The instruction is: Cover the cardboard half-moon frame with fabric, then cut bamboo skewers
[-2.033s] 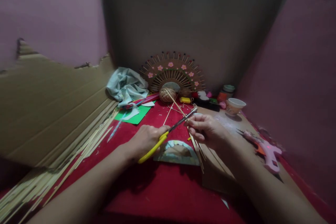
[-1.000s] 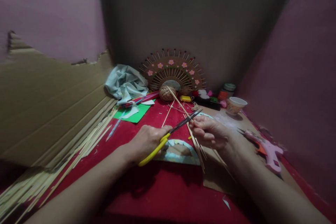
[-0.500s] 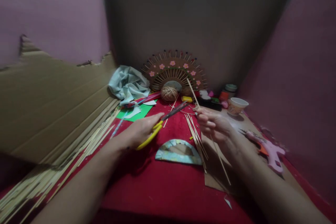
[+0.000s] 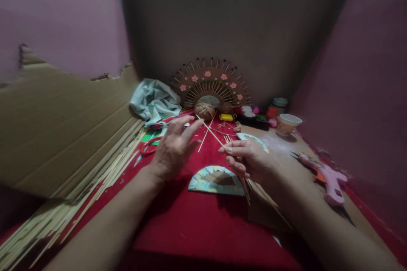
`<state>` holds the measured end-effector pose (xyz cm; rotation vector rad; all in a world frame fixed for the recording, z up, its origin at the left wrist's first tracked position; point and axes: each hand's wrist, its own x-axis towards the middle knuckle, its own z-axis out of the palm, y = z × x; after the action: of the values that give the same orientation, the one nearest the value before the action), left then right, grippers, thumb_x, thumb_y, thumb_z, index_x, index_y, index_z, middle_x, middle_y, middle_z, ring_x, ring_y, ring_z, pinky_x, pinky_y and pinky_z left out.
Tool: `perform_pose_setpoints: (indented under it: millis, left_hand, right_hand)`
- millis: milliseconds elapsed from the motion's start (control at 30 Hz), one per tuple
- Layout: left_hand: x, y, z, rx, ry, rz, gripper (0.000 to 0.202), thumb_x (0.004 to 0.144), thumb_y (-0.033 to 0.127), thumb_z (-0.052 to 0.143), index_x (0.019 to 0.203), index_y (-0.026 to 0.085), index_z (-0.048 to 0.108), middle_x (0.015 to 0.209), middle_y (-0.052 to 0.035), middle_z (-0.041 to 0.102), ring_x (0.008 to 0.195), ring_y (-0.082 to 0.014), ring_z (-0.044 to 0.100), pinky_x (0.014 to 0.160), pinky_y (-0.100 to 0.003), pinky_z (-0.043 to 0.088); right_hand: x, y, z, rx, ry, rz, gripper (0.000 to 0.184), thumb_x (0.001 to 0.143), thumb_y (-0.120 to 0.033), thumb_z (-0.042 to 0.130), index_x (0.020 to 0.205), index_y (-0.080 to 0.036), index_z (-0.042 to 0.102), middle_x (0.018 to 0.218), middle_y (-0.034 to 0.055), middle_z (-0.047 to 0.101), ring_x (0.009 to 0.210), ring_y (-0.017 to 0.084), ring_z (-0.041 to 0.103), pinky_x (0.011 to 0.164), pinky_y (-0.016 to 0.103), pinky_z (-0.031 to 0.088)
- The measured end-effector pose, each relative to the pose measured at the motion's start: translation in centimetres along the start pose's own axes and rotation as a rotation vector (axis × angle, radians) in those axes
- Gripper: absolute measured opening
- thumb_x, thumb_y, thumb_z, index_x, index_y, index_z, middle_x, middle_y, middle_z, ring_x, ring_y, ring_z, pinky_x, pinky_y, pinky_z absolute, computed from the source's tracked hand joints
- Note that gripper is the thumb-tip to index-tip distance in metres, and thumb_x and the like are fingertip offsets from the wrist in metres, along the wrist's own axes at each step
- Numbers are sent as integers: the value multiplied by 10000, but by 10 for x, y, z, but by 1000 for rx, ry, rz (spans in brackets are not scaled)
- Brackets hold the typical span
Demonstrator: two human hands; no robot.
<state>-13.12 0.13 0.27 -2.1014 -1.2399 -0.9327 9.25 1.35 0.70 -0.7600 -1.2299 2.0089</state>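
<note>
A thin bamboo stick (image 4: 213,134) slants up and to the left, its lower part pinched between the thumb and fingers of my right hand (image 4: 246,156). My left hand (image 4: 176,142) has its fingers apart around the stick's upper end; whether they touch it I cannot tell. Below the hands a half-ring piece covered in pale blue patterned cloth (image 4: 199,182) lies on the red cloth. Another such piece (image 4: 254,137) shows partly behind my right hand. Beside my left hand is a red ring handle (image 4: 149,146), its remaining part hidden.
A ball of twine (image 4: 204,111) stands before a flower-decorated fan (image 4: 208,78). To the right are a paper cup (image 4: 288,125) and a pink glue gun (image 4: 327,180) on cardboard. Many long sticks (image 4: 79,209) lie along the left, beside crumpled blue cloth (image 4: 155,99).
The yellow-handled scissors have left my left hand, which now reaches the stick's upper end. My right hand has lowered and tilted the stick leftward. A red ring handle now shows at left.
</note>
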Motion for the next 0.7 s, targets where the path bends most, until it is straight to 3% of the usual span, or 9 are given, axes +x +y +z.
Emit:
perform_pose_setpoints:
  millis: [67,167,400,567,700]
  left_hand:
    - [2,12,0,-42,26,145,399,860,283,527,1244,185,477,1270,-123,492,1199,-255,405,1015,-421,346]
    - [2,19,2,-54,-28,194,283,866,293,518,1114,165,556,1150,-106,577,1142,-255,448,1015,-450,335]
    - [0,16,6,-27,-74,190,243,878,350,483,836,141,599,838,-76,616,878,-224,499,842,-386,421]
    - [-2,23,6,19,-78,154,274,888,333,464,721,151,583,705,-58,595,740,-206,500,724,-357,415]
    - [-6,31,6,-192,-92,2,334,922,284,387,674,148,566,592,-30,568,579,-146,503,597,-281,400]
  right_hand:
    - [0,4,3,34,-33,26,114,725,-164,609,815,-95,626,493,-26,567,282,26,341,238,130,247]
    - [1,9,7,115,-79,93,100,729,-145,593,805,-87,623,476,-35,538,279,17,303,239,124,227]
    - [6,22,11,346,-181,202,100,714,-88,543,768,-68,625,466,-40,512,299,-6,237,268,100,212]
    - [8,27,12,363,-177,142,120,693,-68,549,778,-76,634,460,-46,513,301,-5,188,266,108,190]
    - [7,26,14,334,-169,85,101,701,-113,584,784,-90,636,462,-44,524,289,1,211,264,116,196]
